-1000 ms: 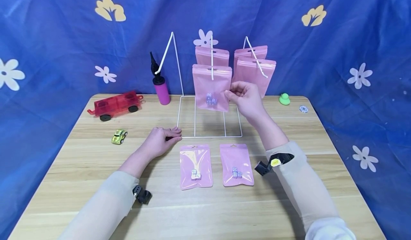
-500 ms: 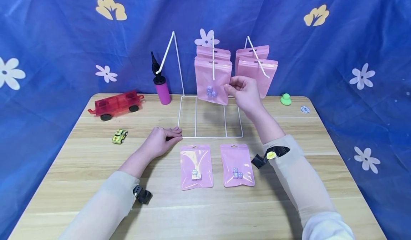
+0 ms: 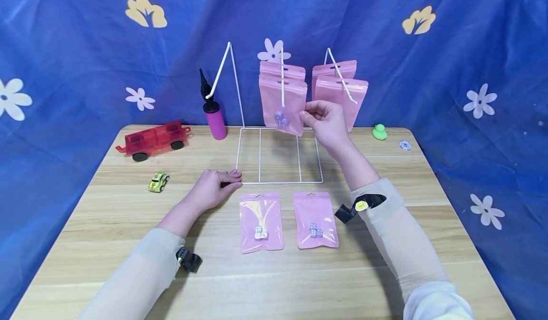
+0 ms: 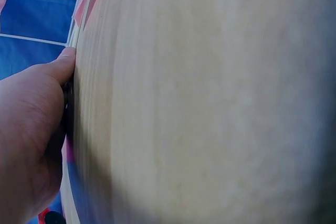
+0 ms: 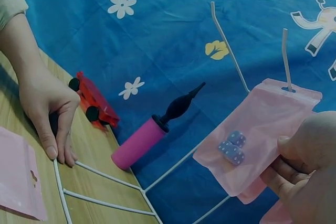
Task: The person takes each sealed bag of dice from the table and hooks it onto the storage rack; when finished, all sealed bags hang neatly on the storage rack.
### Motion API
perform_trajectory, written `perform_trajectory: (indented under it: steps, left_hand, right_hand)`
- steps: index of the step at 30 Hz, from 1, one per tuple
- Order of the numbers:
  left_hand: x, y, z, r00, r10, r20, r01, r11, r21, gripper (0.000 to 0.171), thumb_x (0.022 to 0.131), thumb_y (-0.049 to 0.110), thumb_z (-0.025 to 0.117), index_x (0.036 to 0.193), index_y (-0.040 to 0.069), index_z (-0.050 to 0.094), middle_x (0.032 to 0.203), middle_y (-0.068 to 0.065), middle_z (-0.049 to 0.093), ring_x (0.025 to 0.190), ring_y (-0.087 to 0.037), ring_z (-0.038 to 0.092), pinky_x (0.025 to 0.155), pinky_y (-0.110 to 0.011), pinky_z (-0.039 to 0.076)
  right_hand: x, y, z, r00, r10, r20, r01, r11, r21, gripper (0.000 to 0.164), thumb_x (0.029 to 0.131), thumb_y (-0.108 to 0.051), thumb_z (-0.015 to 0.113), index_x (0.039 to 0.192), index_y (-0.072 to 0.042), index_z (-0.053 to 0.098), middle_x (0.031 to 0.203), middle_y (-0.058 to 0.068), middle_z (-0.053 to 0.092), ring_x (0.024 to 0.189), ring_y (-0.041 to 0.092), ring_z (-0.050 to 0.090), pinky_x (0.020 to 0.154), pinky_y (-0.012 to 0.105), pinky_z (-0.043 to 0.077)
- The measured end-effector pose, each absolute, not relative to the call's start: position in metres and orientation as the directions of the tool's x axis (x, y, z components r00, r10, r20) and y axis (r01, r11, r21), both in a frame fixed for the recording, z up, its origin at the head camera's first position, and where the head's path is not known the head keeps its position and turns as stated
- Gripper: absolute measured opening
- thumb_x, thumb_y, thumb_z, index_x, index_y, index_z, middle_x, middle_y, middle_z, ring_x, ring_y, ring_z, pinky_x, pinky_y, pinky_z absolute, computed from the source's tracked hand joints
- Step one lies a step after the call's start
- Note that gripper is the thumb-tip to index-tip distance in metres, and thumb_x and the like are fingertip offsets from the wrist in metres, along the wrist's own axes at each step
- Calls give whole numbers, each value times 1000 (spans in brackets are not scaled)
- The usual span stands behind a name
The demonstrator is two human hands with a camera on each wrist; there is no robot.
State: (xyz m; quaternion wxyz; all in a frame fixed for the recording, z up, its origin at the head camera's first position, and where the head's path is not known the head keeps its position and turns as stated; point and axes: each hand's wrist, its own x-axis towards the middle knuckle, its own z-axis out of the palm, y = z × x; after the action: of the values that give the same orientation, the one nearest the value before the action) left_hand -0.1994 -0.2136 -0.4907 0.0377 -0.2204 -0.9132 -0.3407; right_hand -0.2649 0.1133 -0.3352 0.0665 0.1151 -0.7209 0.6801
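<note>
A pink zip bag [image 3: 274,99] with lilac dice hangs from the middle prong of a white wire rack [image 3: 282,183], the prong passing through its hole. My right hand [image 3: 329,125] pinches this bag's lower right edge between thumb and fingers. Behind it hangs another pink bag [image 3: 274,68] on the same prong. Two more pink bags [image 3: 341,96] hang from the right prong. My left hand [image 3: 210,189] grips the front left corner of the rack's base. Below the rack lie two pink bags with dice, the left one [image 3: 252,208] and the right one [image 3: 314,208].
A magenta hand pump [image 3: 216,125] stands behind the rack's bare left prong. At left are a red toy trailer [image 3: 154,139] and a green toy car [image 3: 159,182]. A green rubber duck [image 3: 379,131] and a poker chip [image 3: 405,145] lie at the right back.
My right hand has pushed the gripped bag back along the middle prong, towards the bag behind it. The left hand stays at the rack's corner.
</note>
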Motion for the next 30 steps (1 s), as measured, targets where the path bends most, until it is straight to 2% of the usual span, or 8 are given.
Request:
perform_trajectory:
  steps: [8, 18, 24, 30]
  left_hand:
    - [-201, -214, -488, -896, 387, 218, 437, 682, 587, 24, 96, 16, 82, 115, 2, 81, 123, -10, 75, 124, -31, 68, 112, -51, 48]
    - [-199, -217, -481, -853, 464, 239, 518, 699, 492, 32, 98, 20, 80, 124, 2, 78, 125, -15, 74, 119, -36, 70, 106, -53, 53]
    - [-197, -216, -468, -846, 473, 245, 529, 685, 502, 36, 96, 23, 83, 125, 2, 77, 124, -15, 75, 118, -36, 70, 106, -53, 53]
    - [-187, -215, -455, -859, 445, 253, 507, 670, 542, 33, 94, 22, 84, 120, 2, 79, 118, -14, 77, 113, -35, 73, 102, -53, 56]
  right_hand:
    - [-260, 122, -337, -956, -98, 278, -290, 148, -945, 17, 97, 5, 74, 113, 10, 74, 105, 18, 75, 95, 17, 72, 86, 25, 60]
    - [-242, 145, -345, -924, -221, 313, -369, 291, -883, 23, 99, -2, 75, 119, 8, 74, 115, 21, 76, 103, 26, 74, 92, 31, 61]
    - [-228, 160, -357, -908, -312, 280, -385, 355, -852, 28, 100, -5, 74, 124, 9, 72, 120, 21, 74, 107, 31, 74, 95, 37, 61]
    - [-221, 177, -373, -904, -343, 256, -390, 413, -823, 35, 100, -10, 75, 129, 9, 70, 126, 21, 73, 115, 35, 71, 104, 47, 56]
